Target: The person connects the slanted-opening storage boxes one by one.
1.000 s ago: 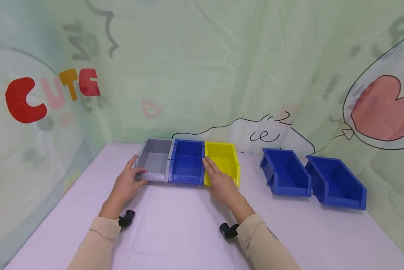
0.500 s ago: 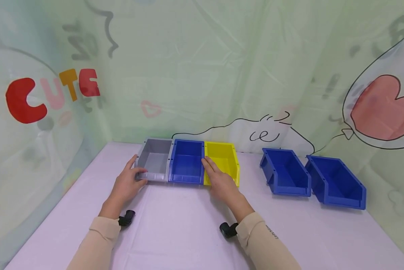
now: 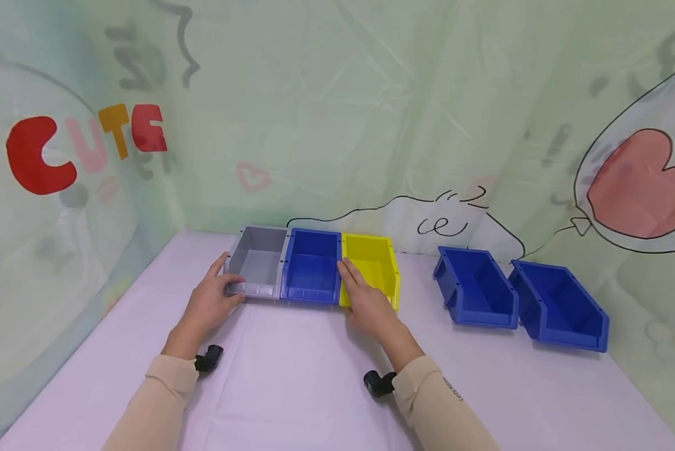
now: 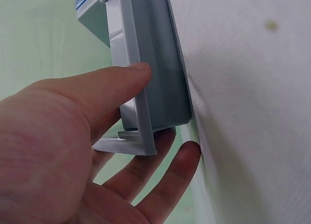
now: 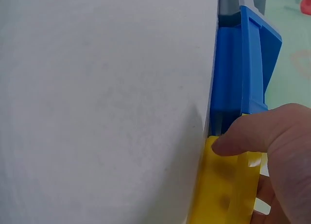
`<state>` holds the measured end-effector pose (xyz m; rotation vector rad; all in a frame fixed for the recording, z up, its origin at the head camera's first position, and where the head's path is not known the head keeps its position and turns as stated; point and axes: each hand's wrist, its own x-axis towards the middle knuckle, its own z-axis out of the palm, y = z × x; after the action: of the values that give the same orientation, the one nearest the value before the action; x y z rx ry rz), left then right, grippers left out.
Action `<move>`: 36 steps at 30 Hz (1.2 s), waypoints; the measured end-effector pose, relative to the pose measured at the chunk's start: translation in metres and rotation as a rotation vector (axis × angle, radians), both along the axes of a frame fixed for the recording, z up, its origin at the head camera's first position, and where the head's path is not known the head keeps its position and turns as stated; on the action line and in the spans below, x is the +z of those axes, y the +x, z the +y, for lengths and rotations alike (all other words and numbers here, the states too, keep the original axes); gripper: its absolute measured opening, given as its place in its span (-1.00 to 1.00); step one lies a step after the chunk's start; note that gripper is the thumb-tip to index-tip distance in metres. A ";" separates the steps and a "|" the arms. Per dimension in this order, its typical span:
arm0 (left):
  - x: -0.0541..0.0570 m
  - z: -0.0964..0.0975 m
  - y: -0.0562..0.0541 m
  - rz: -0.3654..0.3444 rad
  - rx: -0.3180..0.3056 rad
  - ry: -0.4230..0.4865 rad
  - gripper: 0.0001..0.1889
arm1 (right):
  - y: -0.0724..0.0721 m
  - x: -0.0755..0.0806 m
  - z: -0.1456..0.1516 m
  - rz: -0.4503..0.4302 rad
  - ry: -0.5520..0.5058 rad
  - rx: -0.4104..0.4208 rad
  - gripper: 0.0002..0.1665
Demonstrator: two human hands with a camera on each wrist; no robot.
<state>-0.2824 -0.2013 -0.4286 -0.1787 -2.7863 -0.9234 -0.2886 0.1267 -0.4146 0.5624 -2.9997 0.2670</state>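
Observation:
Three bins stand side by side in a row on the table: a grey bin (image 3: 258, 266), a blue bin (image 3: 313, 266) and a yellow bin (image 3: 379, 260). My left hand (image 3: 209, 305) holds the grey bin at its front left corner. In the left wrist view its thumb lies over the front rim, with fingers around the outer side. My right hand (image 3: 371, 308) pinches the yellow bin near its front left corner. The right wrist view has that thumb on the yellow front face, and the other fingers reach behind the rim, partly hidden.
Two more blue bins stand apart at the right: one nearer the row (image 3: 475, 282), the other farther right (image 3: 563, 300). A printed curtain (image 3: 326, 125) hangs behind and beside the white-covered table (image 3: 292, 376). Each wrist wears a small black camera.
The head view has tilted slightly. Both hands keep their holds on the grey and yellow bins, and the row stays together.

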 end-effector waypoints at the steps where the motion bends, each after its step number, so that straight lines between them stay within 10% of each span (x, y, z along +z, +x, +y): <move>1: 0.001 0.000 0.000 -0.001 -0.001 0.000 -0.64 | 0.000 0.000 0.000 -0.007 -0.009 -0.004 0.22; 36: -0.007 -0.003 -0.001 0.035 -0.027 0.008 -0.67 | 0.003 -0.004 0.002 -0.088 -0.203 -0.027 0.20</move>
<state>-0.2830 -0.2043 -0.4357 -0.2297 -2.7545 -0.9281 -0.2859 0.1286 -0.4184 0.5017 -3.0103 0.6007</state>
